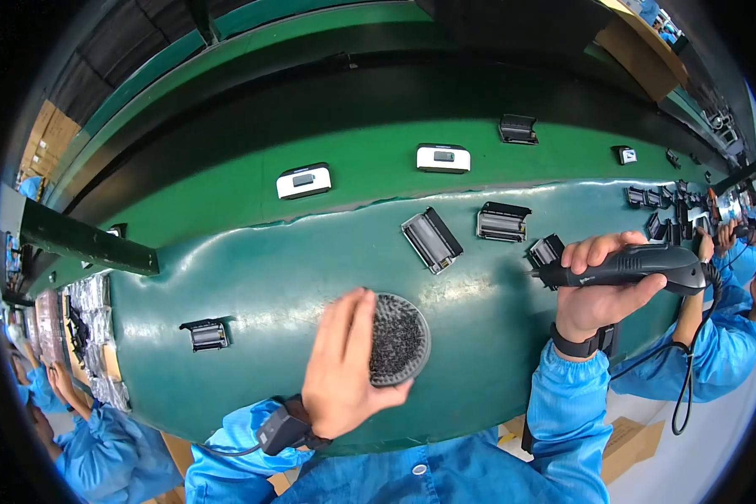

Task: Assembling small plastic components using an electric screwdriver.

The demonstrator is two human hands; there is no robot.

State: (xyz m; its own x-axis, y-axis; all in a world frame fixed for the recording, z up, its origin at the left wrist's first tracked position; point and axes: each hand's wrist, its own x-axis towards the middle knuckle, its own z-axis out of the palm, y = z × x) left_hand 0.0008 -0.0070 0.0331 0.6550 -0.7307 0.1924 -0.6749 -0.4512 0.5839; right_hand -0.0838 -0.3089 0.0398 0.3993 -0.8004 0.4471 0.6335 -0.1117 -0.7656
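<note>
My left hand (340, 370) is closed around the side of a round grey dish (426, 340), fingers along its left rim and thumb at its lower edge. Small dark pieces, probably screws, fill the dish. In my right hand (592, 307) is a black electric screwdriver (638, 267), held level with its tip toward the left. Its tip is near a black plastic housing (547, 249), partly hidden behind the tool. Two more open black housings, one tilted (433, 240) and one upright (503, 223), lie beyond the dish. Another black housing (207, 335) sits at the left.
Beyond the green work mat (269, 277) runs a green conveyor belt (361, 181) carrying white devices (303, 181) and a black housing (518, 129). A dark post (92, 239) juts in at left. Co-workers in blue sleeves (113, 454) sit on both sides. The screwdriver's cord (690, 361) hangs at right.
</note>
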